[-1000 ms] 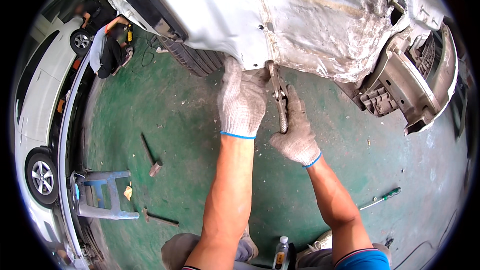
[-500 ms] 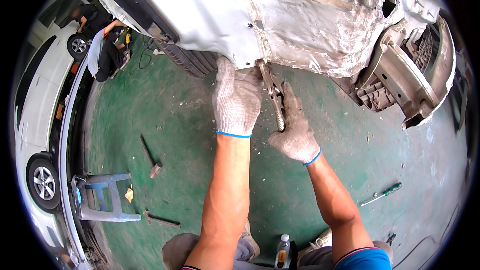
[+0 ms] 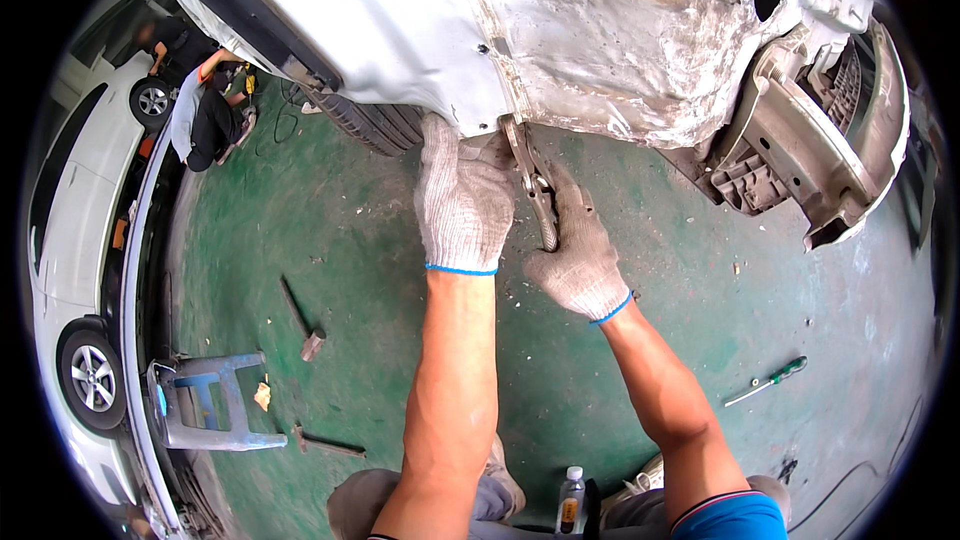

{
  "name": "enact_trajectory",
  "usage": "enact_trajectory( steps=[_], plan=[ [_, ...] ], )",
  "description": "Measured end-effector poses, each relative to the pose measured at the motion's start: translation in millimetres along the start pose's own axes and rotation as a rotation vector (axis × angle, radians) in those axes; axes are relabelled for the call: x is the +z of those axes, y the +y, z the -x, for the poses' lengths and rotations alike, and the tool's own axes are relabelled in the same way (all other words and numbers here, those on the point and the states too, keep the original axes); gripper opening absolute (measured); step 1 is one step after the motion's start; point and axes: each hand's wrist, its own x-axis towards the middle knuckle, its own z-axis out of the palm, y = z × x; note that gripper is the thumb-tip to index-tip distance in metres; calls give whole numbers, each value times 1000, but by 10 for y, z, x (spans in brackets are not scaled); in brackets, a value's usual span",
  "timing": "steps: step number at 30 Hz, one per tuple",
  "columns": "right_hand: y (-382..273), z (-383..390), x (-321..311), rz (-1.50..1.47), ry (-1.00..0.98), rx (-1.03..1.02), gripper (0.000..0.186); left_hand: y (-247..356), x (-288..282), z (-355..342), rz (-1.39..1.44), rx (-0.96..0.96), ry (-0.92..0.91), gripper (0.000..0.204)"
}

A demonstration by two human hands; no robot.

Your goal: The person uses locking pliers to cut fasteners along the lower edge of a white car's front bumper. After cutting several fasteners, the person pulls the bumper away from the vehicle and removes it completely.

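Observation:
Both my hands wear off-white knitted gloves with blue cuffs. At the lower edge of a dented white car body panel (image 3: 400,30), my left hand (image 3: 466,205) is closed against the metal, its fingertips partly hidden by the edge. Just to its right hang metal locking pliers (image 3: 535,185), their jaws up at the panel's seam. My right hand (image 3: 580,255) is wrapped round the handles of the pliers from the right side.
A tyre (image 3: 365,125) sits left of the panel, and a loosened bumper part (image 3: 800,140) juts out right. On the floor lie two hammers (image 3: 300,318), a screwdriver (image 3: 768,380) and a step stool (image 3: 225,420). A bottle (image 3: 570,502) stands by my feet. Another person (image 3: 205,120) crouches far left.
My view has shifted a little, so the panel sits slightly further left and up. Both hands and the pliers keep their places at the edge. The crouching person's arm has moved.

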Motion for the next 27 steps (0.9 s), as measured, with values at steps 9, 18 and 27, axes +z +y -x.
enact_trajectory(
  steps=[9,18,27],
  plan=[
    [-37,-24,8,112,34,-27,69,14,55,29,-11,-21,-55,61],
    [81,-84,83,78,88,-130,53,-109,-59,371,-691,-107,-211,71],
    [180,-43,183,71,173,-18,64,-375,74,318,-1224,199,-15,24]
  ],
)
